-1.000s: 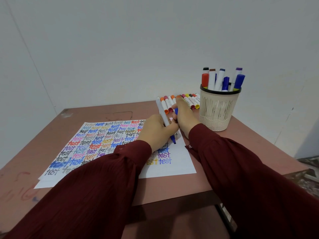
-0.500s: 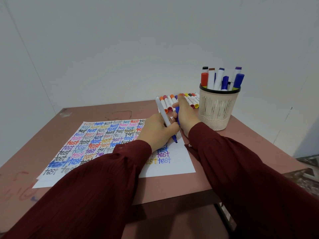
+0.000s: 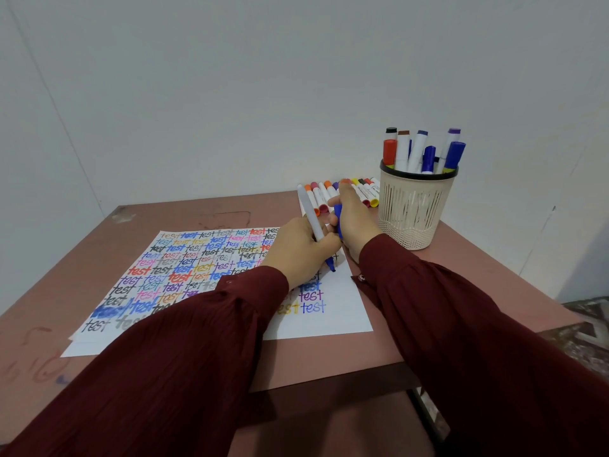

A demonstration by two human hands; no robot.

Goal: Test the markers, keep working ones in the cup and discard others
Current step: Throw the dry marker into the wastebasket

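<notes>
Not much movement in this last second, and that tells the story: the left hand (image 3: 298,249) still has its fingers (image 3: 329,247) curled tight round the barrel of the blue marker (image 3: 311,214). The blue tip stays planted on the paper (image 3: 342,311) at almost the same spot, in the white strip at the sheet's 3 o'clock edge, just above the last few "test" words. The real change is at the right hand (image 3: 357,222). It has turned a little, and the blue cap (image 3: 338,222) it grips now shows plainly between its curled fingers, touching the left hand at its 2 o'clock. Whether a fresh blue stroke is already down under the tip, I cannot tell, because the left hand covers that patch. My read is that this marker is mid-test, with the cap held ready to go back on once the ink is judged. The cup (image 3: 413,206) stands on the counter (image 3: 329,357) at 2 o'clock from the hands, near but not touching, with several markers (image 3: 417,150) upright in it. A row of capped markers (image 3: 362,189) lies flat at 12 o'clock, just behind the right hand, and those look like the ones waiting their turn. So there is plenty of testing left, by the look of it.
</notes>
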